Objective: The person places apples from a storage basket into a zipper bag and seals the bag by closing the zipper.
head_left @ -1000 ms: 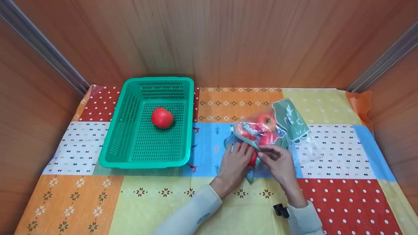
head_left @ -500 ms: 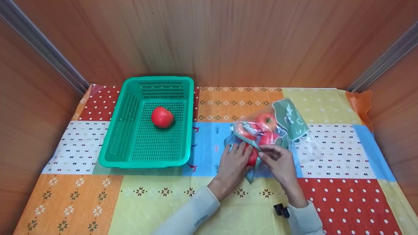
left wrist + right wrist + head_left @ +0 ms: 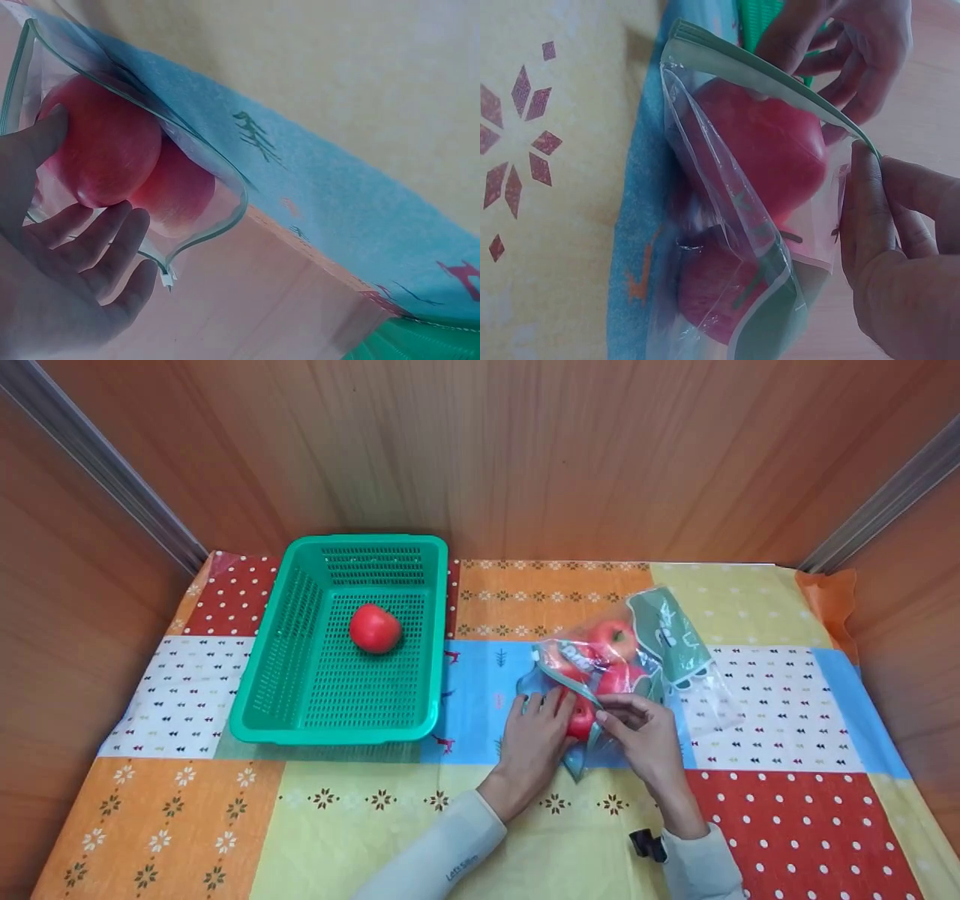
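Note:
A clear zip bag [image 3: 679, 637] with green printed panels lies on the patchwork cloth, with several red apples inside. At its open mouth my left hand [image 3: 534, 744] holds an apple [image 3: 109, 146], thumb on one side and fingertips against the other. Another apple [image 3: 180, 191] sits deeper in the bag, next to the held one. My right hand [image 3: 652, 746] pinches the bag's green zip edge [image 3: 810, 94] between thumb and fingers. Part of the held apple is hidden behind the left fingers in the head view.
Left of the bag stands a green perforated basket [image 3: 330, 736] with one red apple [image 3: 375, 628] on its bottom. Wooden panels [image 3: 525, 457] rise behind and at both sides. A small black clip [image 3: 646, 844] sits by the right sleeve.
Both hands stay at the bag's mouth. The left hand has drawn back very slightly, and more of the apple shows beside its fingers. The basket and its apple have not moved.

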### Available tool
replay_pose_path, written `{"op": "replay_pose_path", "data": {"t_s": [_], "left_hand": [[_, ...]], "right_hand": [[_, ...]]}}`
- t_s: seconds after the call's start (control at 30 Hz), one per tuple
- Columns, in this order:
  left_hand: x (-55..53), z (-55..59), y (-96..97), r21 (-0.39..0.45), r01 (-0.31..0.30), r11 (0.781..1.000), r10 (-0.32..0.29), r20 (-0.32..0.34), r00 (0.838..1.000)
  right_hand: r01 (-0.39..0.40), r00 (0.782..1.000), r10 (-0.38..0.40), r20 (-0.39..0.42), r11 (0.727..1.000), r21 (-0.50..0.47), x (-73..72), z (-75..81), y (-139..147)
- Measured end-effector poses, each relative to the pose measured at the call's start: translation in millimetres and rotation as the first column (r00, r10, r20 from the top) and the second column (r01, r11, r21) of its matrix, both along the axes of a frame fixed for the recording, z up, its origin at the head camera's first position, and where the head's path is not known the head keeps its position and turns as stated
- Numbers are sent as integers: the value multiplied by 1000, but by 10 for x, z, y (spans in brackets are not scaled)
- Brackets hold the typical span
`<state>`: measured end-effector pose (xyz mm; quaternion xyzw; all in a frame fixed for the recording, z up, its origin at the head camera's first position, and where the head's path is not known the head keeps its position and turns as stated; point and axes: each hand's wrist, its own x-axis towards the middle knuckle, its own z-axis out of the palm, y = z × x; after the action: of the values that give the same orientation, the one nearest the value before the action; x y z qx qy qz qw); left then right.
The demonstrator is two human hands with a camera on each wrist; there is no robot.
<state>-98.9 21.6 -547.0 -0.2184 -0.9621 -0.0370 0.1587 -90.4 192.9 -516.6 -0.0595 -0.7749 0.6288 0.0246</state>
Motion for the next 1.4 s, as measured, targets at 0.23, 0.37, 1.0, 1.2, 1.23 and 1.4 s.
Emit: {"op": "replay_pose_path", "data": {"t_s": [0.23, 0.37, 1.0, 1.2, 1.23, 1.4], "left_hand": [[4, 4, 8, 9, -2, 1000, 2, 35, 999], [33, 13, -30, 8, -17, 1000, 16, 39, 999], [117, 493, -503, 143, -60, 988, 63, -15, 998], [84, 650, -676, 164, -93, 982, 101, -45, 994], [76, 673, -708, 171, -98, 980, 108, -48, 993], [29, 768, -868, 208, -133, 969, 147, -53, 988]], "right_hand": [[-3, 1000, 4, 24, 1000, -24, 14, 12, -7], [2, 1000, -1, 30, 1000, -26, 13, 27, -4], [-8, 1000, 8, 1, 999, -42, 22, 26, 13], [-10, 1000, 9, -5, 999, -41, 22, 25, 17], [-9, 1000, 9, -3, 999, -41, 20, 25, 18], [-12, 1000, 12, 13, 999, -36, 18, 34, 19]]}}
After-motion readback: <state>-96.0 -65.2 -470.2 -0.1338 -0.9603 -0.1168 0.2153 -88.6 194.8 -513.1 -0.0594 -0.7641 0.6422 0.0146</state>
